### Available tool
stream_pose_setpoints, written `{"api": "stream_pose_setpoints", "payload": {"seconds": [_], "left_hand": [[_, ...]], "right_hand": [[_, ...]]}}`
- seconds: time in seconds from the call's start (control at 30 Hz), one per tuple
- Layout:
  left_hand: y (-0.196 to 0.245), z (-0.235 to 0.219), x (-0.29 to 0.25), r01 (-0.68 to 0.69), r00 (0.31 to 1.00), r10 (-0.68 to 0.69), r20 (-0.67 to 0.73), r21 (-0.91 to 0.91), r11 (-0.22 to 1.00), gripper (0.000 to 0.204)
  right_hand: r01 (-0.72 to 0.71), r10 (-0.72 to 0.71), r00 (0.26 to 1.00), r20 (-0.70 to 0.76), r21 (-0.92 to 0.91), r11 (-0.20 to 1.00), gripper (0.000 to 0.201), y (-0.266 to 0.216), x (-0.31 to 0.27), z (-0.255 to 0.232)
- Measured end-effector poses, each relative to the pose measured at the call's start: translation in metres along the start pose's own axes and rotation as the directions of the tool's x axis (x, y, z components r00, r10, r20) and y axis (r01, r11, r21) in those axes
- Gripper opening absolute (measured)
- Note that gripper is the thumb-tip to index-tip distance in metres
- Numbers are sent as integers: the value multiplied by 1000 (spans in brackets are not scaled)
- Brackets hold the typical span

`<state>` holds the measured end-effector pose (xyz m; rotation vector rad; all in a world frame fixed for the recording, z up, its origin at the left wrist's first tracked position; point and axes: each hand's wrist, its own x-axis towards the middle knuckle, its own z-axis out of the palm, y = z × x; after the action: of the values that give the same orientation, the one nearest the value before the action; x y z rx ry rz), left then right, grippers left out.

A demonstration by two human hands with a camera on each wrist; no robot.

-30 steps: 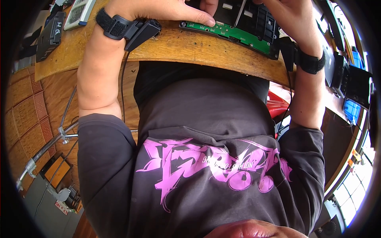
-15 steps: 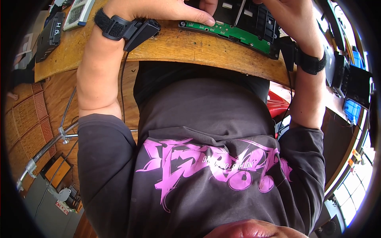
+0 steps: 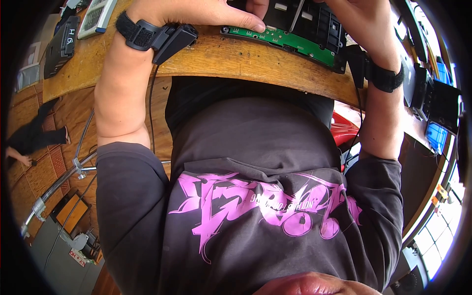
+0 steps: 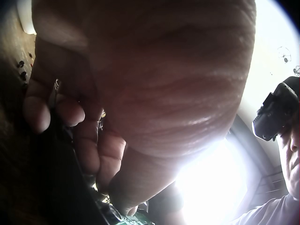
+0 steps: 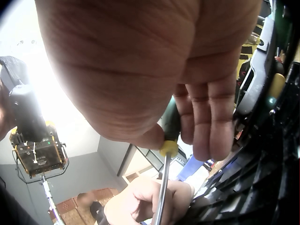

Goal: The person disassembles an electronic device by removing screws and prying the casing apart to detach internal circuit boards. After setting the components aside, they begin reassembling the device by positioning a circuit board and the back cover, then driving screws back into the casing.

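A long green circuit board (image 3: pixel 285 40) lies along the near edge of a black plastic panel (image 3: pixel 322 22) on the wooden table. My left hand (image 3: pixel 206 12) rests over its left part, the thumb stretched along the board and pressing near its end. In the left wrist view, the other fingers (image 4: pixel 86 152) bend down at the dark panel. My right hand (image 3: pixel 361 22) grips a screwdriver (image 5: pixel 172 122) by its dark green handle with a yellow collar. Its metal shaft slants down to the board, right of my left thumb; the tip's exact contact is too small to make out.
The wooden table's (image 3: pixel 221 59) front edge runs close to my body. On its left lie a black box with white letters (image 3: pixel 61 49) and a white-framed device (image 3: pixel 97 18). Blue containers (image 3: pixel 436 135) are at the right. Another person in dark clothes (image 3: pixel 37 130) is at far left.
Both hands, the screwdriver and the board stay almost still. At far left, the other person has come further into view, moving down the frame.
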<state>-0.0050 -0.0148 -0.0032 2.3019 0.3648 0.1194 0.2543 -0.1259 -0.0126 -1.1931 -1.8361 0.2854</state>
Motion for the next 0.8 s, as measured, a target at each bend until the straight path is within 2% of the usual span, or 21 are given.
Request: {"api": "stream_pose_setpoints", "payload": {"seconds": [0.03, 0.1, 0.13, 0.2, 0.23, 0.3, 0.33, 0.43, 0.47, 0.53, 0.57, 0.63, 0.67, 0.73, 0.77, 0.8], "left_hand": [[0, 0, 0, -20, 1000, 20, -10, -6, 1000, 24], [0, 0, 2, -11, 1000, 11, -7, 5, 1000, 24], [0, 0, 2, 2, 1000, -2, -4, 17, 1000, 24], [3, -1, 3, 36, 999, -36, 7, 30, 999, 24], [4, -2, 4, 70, 997, -71, 18, 44, 997, 25], [3, -2, 3, 53, 998, -54, 15, 48, 997, 24], [2, -2, 2, 34, 999, -34, 14, 51, 998, 24], [0, -2, 2, -8, 1000, 7, 3, 24, 1000, 22], [-5, 0, 3, -9, 1000, 9, 3, 25, 1000, 22], [-19, 2, 5, -140, 990, 140, -16, -24, 990, 20], [-17, 1, 5, -142, 990, 141, -16, -22, 990, 20], [-10, -2, 3, -70, 997, 70, 8, -5, 998, 20], [-7, -3, 4, -76, 997, 76, 7, -2, 997, 20], [-6, -4, 3, -49, 999, 50, 16, -28, 998, 20], [-7, -4, 3, -54, 998, 54, 12, -26, 998, 20], [-9, -3, 3, -68, 998, 68, 11, -30, 997, 20]], "right_hand": [[0, 0, 1000, -2, -2, 1000, 67, 3, 1, 1], [15, -10, 1000, -18, 267, 964, 65, 4, 3, 4], [15, -10, 1000, -18, 267, 964, 65, 2, 4, 7], [103, -17, 985, -172, 502, 859, 64, -11, 9, 15], [105, -19, 985, -172, 503, 858, 64, -2, 9, 14], [239, -227, 969, -99, 614, 752, 61, 25, 10, 12], [369, -406, 911, -72, 583, 724, 65, 31, 11, 10], [452, -480, 873, -82, 502, 737, 68, 25, 21, 2], [453, -481, 873, -82, 500, 738, 68, 18, 21, 1], [475, -480, 861, -168, 606, 638, 68, -4, 19, 0], [476, -482, 860, -169, 605, 638, 68, -7, 16, -1], [345, -337, 936, -97, 431, 834, 56, -11, 10, -4], [348, -340, 935, -97, 425, 835, 56, -5, 13, -9], [394, -436, 900, 1, 425, 815, 47, 16, 22, -20], [398, -440, 898, 4, 421, 815, 47, 20, 24, -19], [414, -433, 900, -56, 419, 808, 44, 23, 24, -16]]}}
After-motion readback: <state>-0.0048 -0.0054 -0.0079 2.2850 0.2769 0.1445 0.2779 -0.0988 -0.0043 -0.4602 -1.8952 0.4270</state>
